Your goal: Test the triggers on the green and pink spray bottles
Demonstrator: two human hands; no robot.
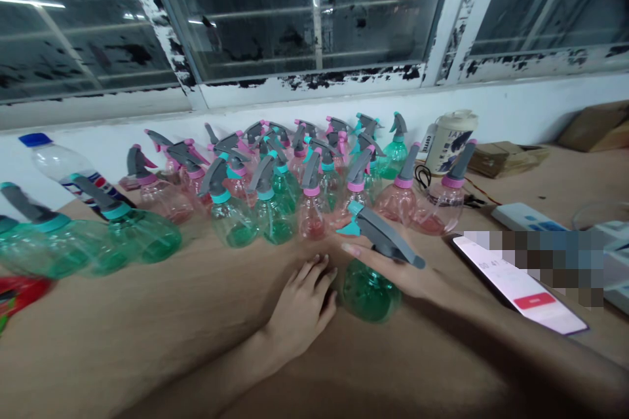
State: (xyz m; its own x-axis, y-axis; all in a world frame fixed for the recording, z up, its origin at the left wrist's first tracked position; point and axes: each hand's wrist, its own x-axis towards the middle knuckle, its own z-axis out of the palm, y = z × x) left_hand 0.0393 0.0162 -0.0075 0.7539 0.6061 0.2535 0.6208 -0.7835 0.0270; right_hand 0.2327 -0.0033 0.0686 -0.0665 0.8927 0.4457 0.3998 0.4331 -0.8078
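A green spray bottle (372, 291) with a grey and teal trigger head stands, slightly tilted, on the table near its middle. My right hand (405, 275) is wrapped round its neck, just under the trigger head; some of the fingers are hidden behind it. Just left of that bottle, my left hand (305, 301) rests palm down on the wood with fingers stretched out, holding nothing. Beyond both hands, a pink spray bottle (313, 219) and a green spray bottle (276, 219) stand in the front of a crowd of several similar bottles.
More green spray bottles (147, 236) are at the left, by a clear plastic bottle with a blue cap (73, 167). A lit phone (521, 288) lies on the table (196, 340) at right. Behind are a white cup (449, 141), flattened cardboard (506, 158) and a window wall.
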